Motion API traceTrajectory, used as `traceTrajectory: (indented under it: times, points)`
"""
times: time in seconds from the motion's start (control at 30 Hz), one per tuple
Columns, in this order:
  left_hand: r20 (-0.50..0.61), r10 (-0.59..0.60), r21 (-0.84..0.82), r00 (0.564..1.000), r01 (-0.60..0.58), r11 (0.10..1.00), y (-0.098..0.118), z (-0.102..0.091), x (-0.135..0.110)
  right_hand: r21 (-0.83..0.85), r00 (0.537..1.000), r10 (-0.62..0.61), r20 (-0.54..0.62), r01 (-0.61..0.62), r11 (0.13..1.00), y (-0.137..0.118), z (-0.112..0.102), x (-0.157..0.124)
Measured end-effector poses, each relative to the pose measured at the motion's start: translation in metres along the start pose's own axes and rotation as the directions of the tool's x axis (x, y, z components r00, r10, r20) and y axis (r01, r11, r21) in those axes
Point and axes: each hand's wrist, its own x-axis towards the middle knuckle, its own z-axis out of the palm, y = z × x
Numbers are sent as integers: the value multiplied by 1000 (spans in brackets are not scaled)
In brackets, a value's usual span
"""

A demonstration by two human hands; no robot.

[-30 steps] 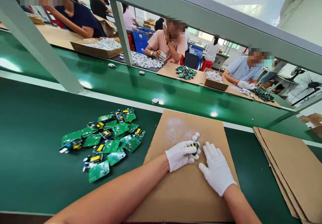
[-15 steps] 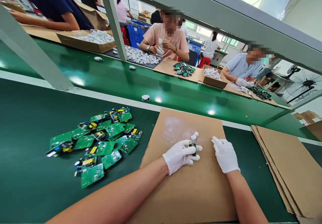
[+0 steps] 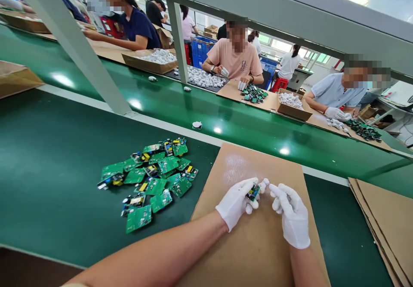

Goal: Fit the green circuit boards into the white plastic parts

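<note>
My left hand (image 3: pixel 239 203), in a white glove, is closed around a small green circuit board (image 3: pixel 253 191) with yellow and dark parts on it. A small white piece (image 3: pixel 265 184) lies on the cardboard sheet (image 3: pixel 254 244), just beyond the left fingertips. My right hand (image 3: pixel 292 214), also gloved in white, is over the right part of the sheet. Its fingers are partly bent and apart, with the index fingertip close to the white piece; whether they touch I cannot tell. Left of the sheet, a pile of green circuit boards (image 3: pixel 156 186) lies on the dark green table.
Stacked cardboard sheets (image 3: pixel 387 218) lie at the right. A green belt (image 3: pixel 245 130) runs behind the table, carrying a white-topped board (image 3: pixel 197 125). A slanted metal post (image 3: pixel 77 54) stands at left. Across the belt, co-workers sit by boxes of white pieces (image 3: pixel 292 102).
My right hand has moved left, close to the white piece, its fingers bending. The left hand keeps the circuit board, now tilted differently. The view has swung left.
</note>
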Motion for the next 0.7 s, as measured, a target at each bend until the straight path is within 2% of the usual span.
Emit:
traceTrajectory:
  times: [0.17,0.3,0.37,0.53,0.7]
  points:
    - [31,-53,-201,998,58,978,4,1,-3,-47,994,-107,-19,106,993,5,-4,-10]
    - [71,-64,-194,995,77,978,7,4,-7,-134,993,-112,-28,107,985,7,-6,-12]
    - [69,-56,-156,996,66,986,8,5,-7,-213,986,-164,2,161,964,3,-8,-11]
    - [6,10,-46,1000,-9,999,0,4,-2,-477,910,-398,111,401,782,-6,-8,-11]
    - [0,58,88,998,-58,994,-5,4,-1,-564,864,-480,151,474,676,-3,-5,-15]
